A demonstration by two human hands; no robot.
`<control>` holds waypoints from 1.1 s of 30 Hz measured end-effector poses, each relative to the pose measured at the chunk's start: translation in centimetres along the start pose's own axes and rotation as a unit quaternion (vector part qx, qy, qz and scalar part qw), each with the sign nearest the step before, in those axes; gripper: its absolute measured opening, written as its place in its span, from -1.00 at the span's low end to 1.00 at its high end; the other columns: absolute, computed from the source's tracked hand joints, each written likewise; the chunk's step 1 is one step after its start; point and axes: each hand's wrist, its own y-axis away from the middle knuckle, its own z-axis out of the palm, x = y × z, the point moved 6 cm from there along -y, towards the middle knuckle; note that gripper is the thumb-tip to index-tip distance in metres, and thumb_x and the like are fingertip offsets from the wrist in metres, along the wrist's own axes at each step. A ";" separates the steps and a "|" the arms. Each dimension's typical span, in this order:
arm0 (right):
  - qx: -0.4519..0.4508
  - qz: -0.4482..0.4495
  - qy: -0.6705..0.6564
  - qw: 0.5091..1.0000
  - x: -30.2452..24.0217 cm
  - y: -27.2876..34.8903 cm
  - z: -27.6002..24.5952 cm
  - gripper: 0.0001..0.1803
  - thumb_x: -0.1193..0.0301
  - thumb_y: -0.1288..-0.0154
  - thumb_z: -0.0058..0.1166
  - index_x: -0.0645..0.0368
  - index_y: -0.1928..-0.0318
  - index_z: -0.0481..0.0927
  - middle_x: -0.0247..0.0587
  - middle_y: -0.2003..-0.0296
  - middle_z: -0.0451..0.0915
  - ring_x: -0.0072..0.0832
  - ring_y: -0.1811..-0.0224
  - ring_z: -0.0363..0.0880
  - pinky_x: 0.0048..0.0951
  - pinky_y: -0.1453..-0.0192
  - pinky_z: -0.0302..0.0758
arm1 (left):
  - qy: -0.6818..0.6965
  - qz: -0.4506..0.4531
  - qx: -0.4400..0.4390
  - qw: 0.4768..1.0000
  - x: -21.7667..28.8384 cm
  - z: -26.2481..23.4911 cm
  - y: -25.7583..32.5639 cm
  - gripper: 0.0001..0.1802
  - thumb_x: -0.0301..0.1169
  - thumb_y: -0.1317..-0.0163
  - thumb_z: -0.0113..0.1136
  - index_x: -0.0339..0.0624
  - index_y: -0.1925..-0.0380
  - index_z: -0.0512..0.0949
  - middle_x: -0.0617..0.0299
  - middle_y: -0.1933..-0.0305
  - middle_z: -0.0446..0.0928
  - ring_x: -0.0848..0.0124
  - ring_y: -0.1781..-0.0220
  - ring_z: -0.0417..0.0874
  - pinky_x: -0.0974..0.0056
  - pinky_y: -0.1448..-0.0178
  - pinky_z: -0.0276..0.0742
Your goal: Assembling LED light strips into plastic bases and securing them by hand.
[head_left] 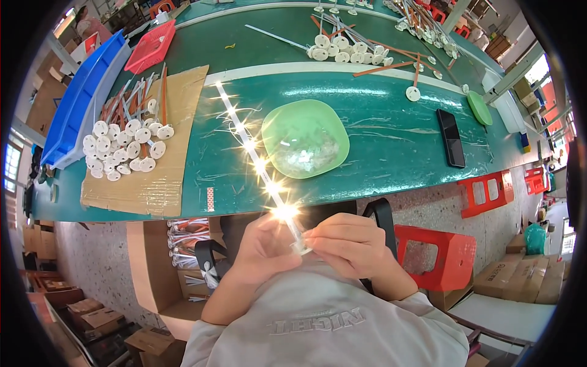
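A lit LED light strip [249, 145] slants from the tabletop down to my two hands, its bright bulbs glaring along its length. My left hand [264, 249] is closed round the near end of the strip. Beside it my right hand [351, 243] pinches at the same end with its fingertips, where a small clear or whitish piece [299, 246] shows; glare and fingers hide its detail. Just right of the strip sits a light green bowl [342, 131] with many small clear pieces in it.
Strips with white round ends [122, 144] lie heaped on a cardboard sheet [137, 192] at left, by a blue bin [79, 101] and a red basket [151, 46]. More strips [342, 50] lie at the back. A phone [451, 137] rests at right; red stools [437, 257] stand below.
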 end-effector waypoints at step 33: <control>-0.286 0.275 0.342 0.852 18.0 -8.7 4.6 -0.83 0.57 0.01 0.14 0.24 0.32 0.66 0.05 0.36 0.66 0.00 0.24 0.65 -0.09 0.12 0.58 | -0.169 0.156 0.084 0.970 7.3 -7.7 -4.3 -0.54 -0.64 -0.10 0.33 -0.26 0.00 0.40 -0.13 0.01 0.60 0.23 -0.06 0.64 0.18 -0.04 0.62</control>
